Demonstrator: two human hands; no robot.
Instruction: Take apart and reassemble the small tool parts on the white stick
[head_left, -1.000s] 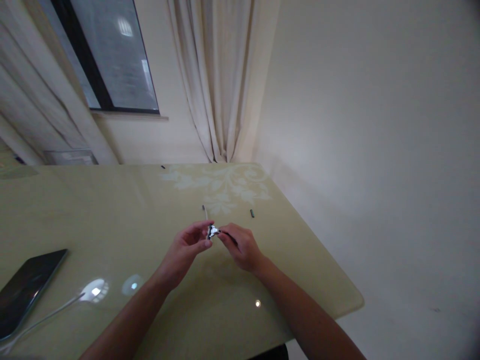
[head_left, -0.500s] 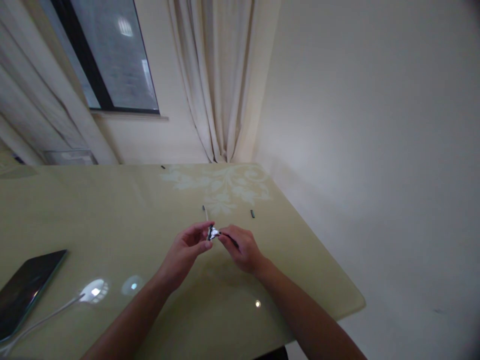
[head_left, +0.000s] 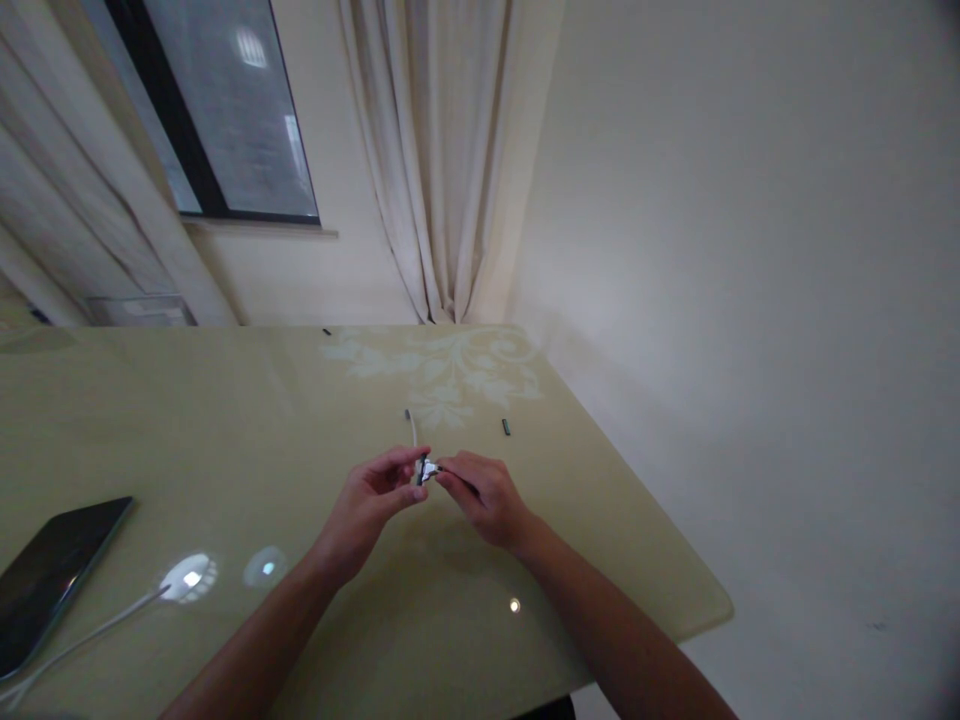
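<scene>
Above the table, in front of me, both hands meet at a small razor [head_left: 430, 468] with a shiny silver neck and a dark, wide head. My left hand [head_left: 375, 490] pinches the head at its ends between thumb and fingers. From the other side, my right hand [head_left: 484, 495] grips the dark handle, most of which is hidden in the fingers. Just beyond my left fingertips lies a thin white strip or cable [head_left: 413, 428] with a grey end; its near end is hidden by the hand.
A small dark rectangular piece [head_left: 506, 427] lies beyond my right hand. Another tiny dark piece [head_left: 326, 331] is near the far edge of the glossy table [head_left: 247, 430]. At left are a black tablet [head_left: 52, 570] and a white cable [head_left: 97, 635]. A wall [head_left: 712, 350] borders the right side.
Hardly anything differs. The razor's head has turned slightly between my left fingers, and both hands keep their hold.
</scene>
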